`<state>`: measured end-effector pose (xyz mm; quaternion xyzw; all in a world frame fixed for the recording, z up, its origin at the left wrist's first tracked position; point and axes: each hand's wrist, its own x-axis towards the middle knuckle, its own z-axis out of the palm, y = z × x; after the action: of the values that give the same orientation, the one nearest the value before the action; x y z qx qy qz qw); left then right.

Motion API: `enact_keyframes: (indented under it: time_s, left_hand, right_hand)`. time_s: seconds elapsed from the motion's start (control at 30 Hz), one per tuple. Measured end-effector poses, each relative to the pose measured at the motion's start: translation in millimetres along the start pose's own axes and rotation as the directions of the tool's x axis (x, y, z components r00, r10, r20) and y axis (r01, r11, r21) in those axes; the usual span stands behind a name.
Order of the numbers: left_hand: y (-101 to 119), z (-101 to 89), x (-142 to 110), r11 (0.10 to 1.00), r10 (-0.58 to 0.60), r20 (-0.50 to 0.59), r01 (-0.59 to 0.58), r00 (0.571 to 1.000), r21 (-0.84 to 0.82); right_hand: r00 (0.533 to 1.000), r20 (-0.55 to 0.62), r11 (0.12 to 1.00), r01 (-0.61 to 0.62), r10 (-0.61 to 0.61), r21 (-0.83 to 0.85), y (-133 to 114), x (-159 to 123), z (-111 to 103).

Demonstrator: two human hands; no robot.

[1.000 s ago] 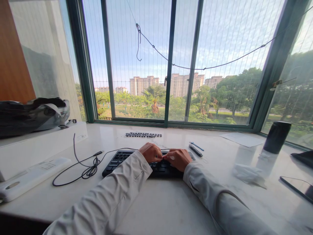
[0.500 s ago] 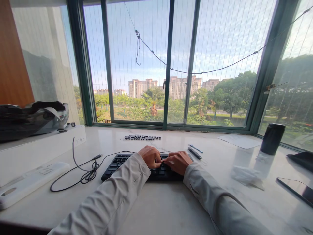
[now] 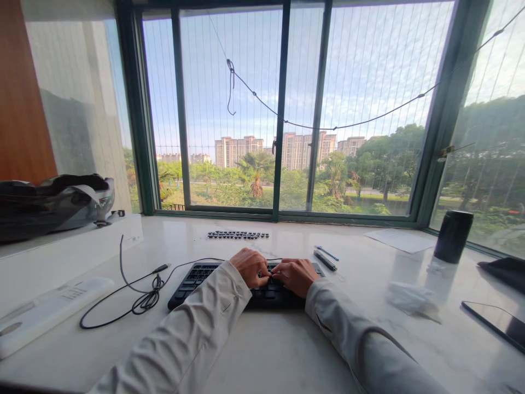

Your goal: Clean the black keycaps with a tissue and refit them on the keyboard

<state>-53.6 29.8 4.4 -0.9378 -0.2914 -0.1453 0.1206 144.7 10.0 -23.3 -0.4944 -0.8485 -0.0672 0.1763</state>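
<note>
A black keyboard (image 3: 192, 282) lies on the white marbled counter, partly covered by my hands and sleeves. My left hand (image 3: 249, 267) is over its middle, fingers curled and tips pinched together low on the keys. Close beside it, my right hand (image 3: 296, 275) reaches in from the right, its thumb and fingers also pinched at the same spot. The fingertips of both hands nearly meet; whatever small thing lies between them is too small to make out. Behind the keyboard, several loose black keycaps (image 3: 238, 235) stand in rows near the window.
A coiled black cable (image 3: 150, 295) and a white power strip (image 3: 57, 312) lie to the left. On the right are a black pen-like tool (image 3: 325, 260), a blue stick (image 3: 328, 252), crumpled clear plastic (image 3: 412, 300), a black cylinder (image 3: 453, 236), paper (image 3: 400, 241) and a phone (image 3: 494, 323).
The view has shifted slightly, so everything sits a little lower. Both hands stay pinched at the same part of the keyboard, with only small finger movement.
</note>
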Motion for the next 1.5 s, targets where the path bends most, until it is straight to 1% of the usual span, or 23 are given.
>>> enact_keyframes:
  time_s: [0.2,0.37,0.6,0.73,1.03,1.23,1.33,1.5]
  left_hand:
    - [-2,4.1,-1,0.998,-0.044,-0.011,0.043,0.999,-0.043]
    - [-5,8.7,-1,0.998,-0.048,-0.029,0.047,0.998,-0.049]
    - [-4,5.8,-1,0.997,-0.048,-0.010,0.048,0.999,-0.063]
    - [-4,6.0,-1,0.995,-0.069,-0.010,0.068,0.998,-0.077]
    - [-3,7.4,0,0.996,-0.067,-0.001,0.067,0.998,-0.052]
    - [1,8.8,2,0.992,-0.104,0.002,0.103,0.995,-0.074]
    - [4,8.8,4,0.991,-0.122,-0.007,0.121,0.993,-0.056]
    - [8,8.0,5,0.990,-0.137,-0.009,0.137,0.991,-0.037]
  right_hand:
    - [1.000,0.022,1.000,-0.004,0.004,-0.002,-3,-1,-5]
    - [1.000,0.018,1.000,-0.017,0.016,0.022,-1,-1,-5]
    - [0.999,0.018,0.999,-0.043,0.042,0.027,3,-1,1]
    - [0.998,0.042,0.999,-0.043,0.043,0.006,1,-1,-2]
    - [0.992,0.089,0.986,0.104,-0.093,-0.130,-7,-3,-15]
    - [0.990,0.099,0.979,0.114,-0.099,-0.170,-14,-4,-20]
    - [0.989,0.101,0.976,0.123,-0.106,-0.177,-18,-4,-22]
    - [0.982,0.113,0.959,0.173,-0.150,-0.226,-25,-5,-26]
